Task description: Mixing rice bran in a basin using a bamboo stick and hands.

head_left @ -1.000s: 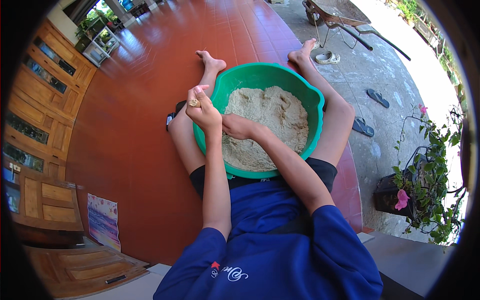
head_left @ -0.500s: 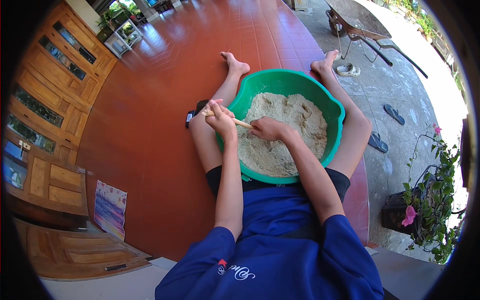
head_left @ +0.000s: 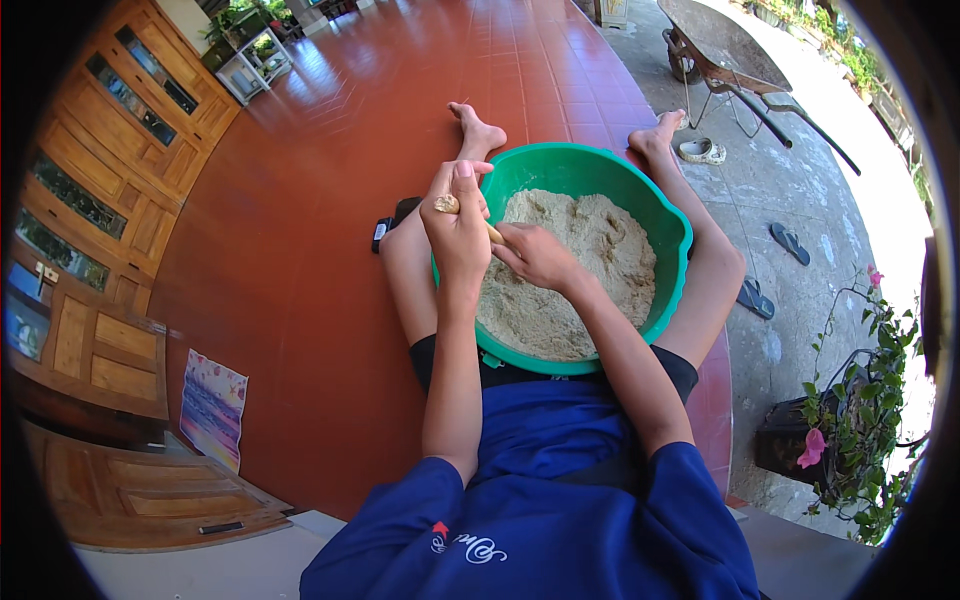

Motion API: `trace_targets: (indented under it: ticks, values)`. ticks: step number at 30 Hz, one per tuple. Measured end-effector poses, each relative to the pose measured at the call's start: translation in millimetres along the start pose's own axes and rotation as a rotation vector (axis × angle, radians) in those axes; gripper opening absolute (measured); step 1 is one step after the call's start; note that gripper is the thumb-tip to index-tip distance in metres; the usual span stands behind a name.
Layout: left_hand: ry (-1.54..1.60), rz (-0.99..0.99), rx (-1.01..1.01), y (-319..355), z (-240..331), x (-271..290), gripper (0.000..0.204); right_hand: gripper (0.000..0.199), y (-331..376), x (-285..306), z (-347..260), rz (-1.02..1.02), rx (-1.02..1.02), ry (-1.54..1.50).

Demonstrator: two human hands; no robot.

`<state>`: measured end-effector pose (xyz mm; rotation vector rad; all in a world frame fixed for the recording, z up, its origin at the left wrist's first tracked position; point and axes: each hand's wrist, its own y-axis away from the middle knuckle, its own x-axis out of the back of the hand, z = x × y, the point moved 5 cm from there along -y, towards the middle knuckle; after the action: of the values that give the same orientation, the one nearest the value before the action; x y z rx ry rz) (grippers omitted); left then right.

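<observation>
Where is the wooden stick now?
The wooden stick is left of centre in the head view, held by the left hand and right hand at the left side of the green basin.

Count recorded as follows. Basins (head_left: 600,168): one, green. Masses of pale crumbly material (head_left: 570,215): one. Wooden sticks (head_left: 447,203): one. Hands: two, being one left hand (head_left: 460,230) and one right hand (head_left: 537,258). Bare feet (head_left: 480,132): two. Wheelbarrows (head_left: 722,45): one, with two handles (head_left: 762,120) and one visible wheel (head_left: 681,57). Dark flip-flops (head_left: 789,243): two. Pale clogs (head_left: 702,151): at least one. Picture sheets (head_left: 212,405): one. Pink flowers (head_left: 811,448): at least two. White stands (head_left: 240,78): one.
</observation>
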<state>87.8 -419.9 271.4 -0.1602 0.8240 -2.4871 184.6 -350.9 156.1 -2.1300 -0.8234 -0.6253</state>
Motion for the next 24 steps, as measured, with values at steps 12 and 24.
trace_targets:
  ticks: [12, 24]
  values:
    - [-0.137, 0.101, -0.209, 16, -64, -15, 0.031, 0.022, -1, -28, 34, -0.063, -0.044, -0.129]
    - [-0.083, 0.186, -0.259, 24, -81, -17, 0.039, 0.026, -16, -11, 35, -0.211, -0.111, 0.083]
